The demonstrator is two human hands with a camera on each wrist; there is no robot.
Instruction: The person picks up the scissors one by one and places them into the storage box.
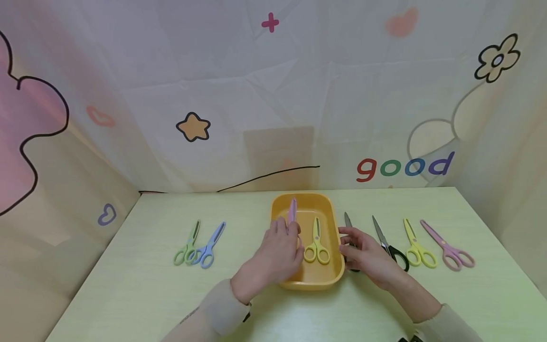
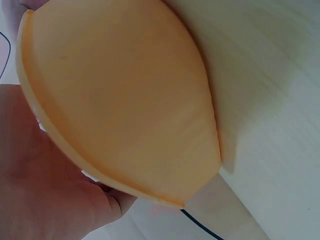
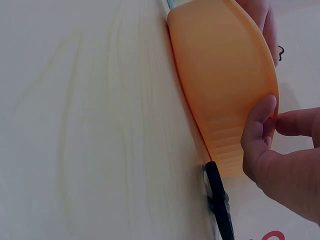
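A yellow-orange tray stands at the middle of the table. My left hand reaches over its left side and holds purple scissors; their blades point away and the hand covers most of the handles. Beside them in the tray lie yellow scissors. At the right rim, my right hand pinches the tray's edge between thumb and finger, as the right wrist view shows. Black-handled scissors lie just outside the tray, partly under that hand. In the left wrist view, the tray wall hides the left fingertips.
Green scissors and blue scissors lie left of the tray with handles overlapping. To the right, another black-handled pair, a yellow pair and a pink-purple pair lie in a row. A printed curtain hangs behind the table.
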